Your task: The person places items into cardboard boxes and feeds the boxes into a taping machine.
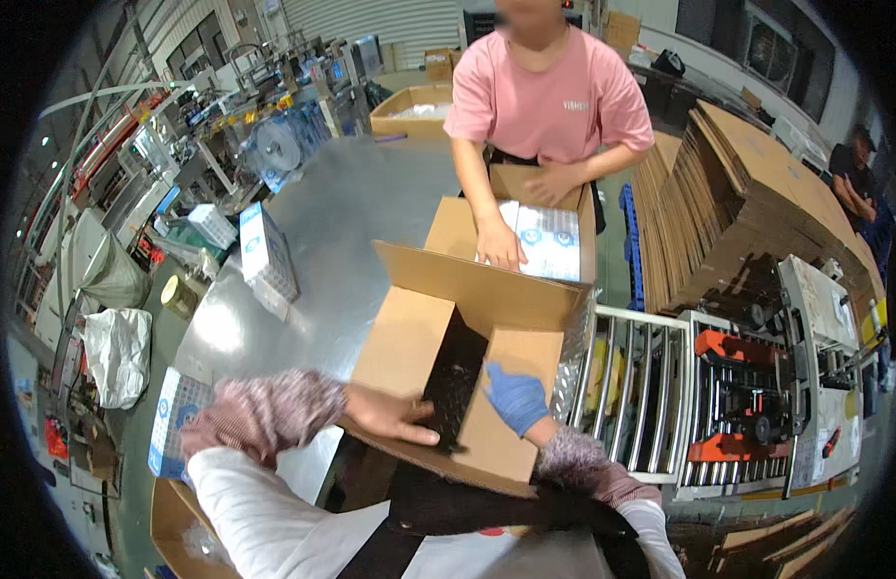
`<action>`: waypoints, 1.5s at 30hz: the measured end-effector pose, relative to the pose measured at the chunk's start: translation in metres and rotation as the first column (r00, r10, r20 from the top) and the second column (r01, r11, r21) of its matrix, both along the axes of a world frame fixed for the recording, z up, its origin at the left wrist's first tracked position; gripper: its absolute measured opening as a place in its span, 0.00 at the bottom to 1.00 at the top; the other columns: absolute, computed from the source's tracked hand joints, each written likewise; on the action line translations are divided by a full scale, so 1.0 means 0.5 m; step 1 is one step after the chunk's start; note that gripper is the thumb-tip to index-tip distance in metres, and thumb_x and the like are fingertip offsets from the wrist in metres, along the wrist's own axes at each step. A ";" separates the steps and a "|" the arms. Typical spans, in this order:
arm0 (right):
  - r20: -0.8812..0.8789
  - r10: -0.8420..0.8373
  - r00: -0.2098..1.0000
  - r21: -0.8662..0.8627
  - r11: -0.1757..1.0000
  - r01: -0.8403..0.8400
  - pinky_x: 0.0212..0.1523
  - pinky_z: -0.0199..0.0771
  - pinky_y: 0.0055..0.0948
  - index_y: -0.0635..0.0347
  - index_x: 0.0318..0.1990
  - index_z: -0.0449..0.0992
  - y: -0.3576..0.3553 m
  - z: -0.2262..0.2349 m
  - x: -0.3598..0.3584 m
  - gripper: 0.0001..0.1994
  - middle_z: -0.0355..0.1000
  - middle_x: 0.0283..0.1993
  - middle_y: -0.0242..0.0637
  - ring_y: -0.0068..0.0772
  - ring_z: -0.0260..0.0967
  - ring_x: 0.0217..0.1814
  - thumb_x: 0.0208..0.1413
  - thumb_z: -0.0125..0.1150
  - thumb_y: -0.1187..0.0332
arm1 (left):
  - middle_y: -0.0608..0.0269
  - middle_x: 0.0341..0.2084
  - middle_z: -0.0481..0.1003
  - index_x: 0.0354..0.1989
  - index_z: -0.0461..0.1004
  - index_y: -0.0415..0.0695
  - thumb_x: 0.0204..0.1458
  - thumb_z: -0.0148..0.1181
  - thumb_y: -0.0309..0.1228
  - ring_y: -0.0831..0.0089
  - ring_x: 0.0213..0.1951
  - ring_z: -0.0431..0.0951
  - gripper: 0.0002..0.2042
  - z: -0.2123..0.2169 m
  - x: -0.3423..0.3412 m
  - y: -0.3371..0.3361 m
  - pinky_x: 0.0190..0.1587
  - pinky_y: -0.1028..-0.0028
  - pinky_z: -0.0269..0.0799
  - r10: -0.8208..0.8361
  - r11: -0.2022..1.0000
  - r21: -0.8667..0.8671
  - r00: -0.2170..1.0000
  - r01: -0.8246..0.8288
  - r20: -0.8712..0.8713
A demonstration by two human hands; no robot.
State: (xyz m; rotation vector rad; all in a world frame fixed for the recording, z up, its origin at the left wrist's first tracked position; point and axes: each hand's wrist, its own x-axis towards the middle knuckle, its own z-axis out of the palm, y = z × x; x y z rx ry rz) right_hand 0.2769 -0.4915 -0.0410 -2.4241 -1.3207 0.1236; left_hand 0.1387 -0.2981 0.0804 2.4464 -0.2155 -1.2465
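An open cardboard box [409,335] sits in front of me at the table's edge, its side flaps partly folded in over a dark gap. The far flap [486,289] stands up. My left hand [388,415], bare, rests on the near left part of the box with its fingers stretched toward the gap. My right hand [517,399], in a blue glove, lies on the right flap [501,439] with its fingers apart. What lies in the box's dark inside cannot be made out.
Across the table [322,217], a person in a pink shirt [549,96] reaches into another carton holding white-and-blue packs [549,241]. More packs [266,253] stand at left. To the right are a roller conveyor [641,386] and stacked flat cardboard [728,203].
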 end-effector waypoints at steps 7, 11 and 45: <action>0.519 -0.117 0.847 0.550 0.804 -0.225 0.36 0.72 0.44 0.57 0.51 0.71 0.074 0.257 0.124 0.17 0.74 0.31 0.45 0.48 0.74 0.34 0.55 0.57 0.62 | 0.43 0.40 0.72 0.49 0.71 0.37 0.56 0.47 0.54 0.50 0.43 0.71 0.29 -0.052 0.040 0.006 0.47 0.56 0.66 0.123 0.984 -0.019 0.608 -0.174 0.784; 0.036 -0.123 0.992 -0.078 0.989 0.126 0.39 0.71 0.44 0.59 0.47 0.72 0.069 0.274 0.081 0.14 0.74 0.36 0.48 0.49 0.72 0.39 0.56 0.55 0.63 | 0.56 0.40 0.71 0.41 0.74 0.42 0.47 0.63 0.35 0.61 0.39 0.71 0.15 -0.237 0.068 0.025 0.41 0.65 0.68 0.073 0.996 -0.076 0.064 0.051 0.995; -0.988 0.108 0.114 0.156 0.739 0.656 0.41 0.73 0.26 0.64 0.53 0.68 -0.352 -0.102 0.172 0.26 0.72 0.45 0.36 0.26 0.70 0.43 0.60 0.50 0.48 | 0.35 0.53 0.64 0.66 0.46 0.45 0.53 0.59 0.42 0.45 0.55 0.65 0.37 -0.173 -0.019 0.017 0.53 0.56 0.65 0.543 0.631 -0.142 0.303 -0.763 0.783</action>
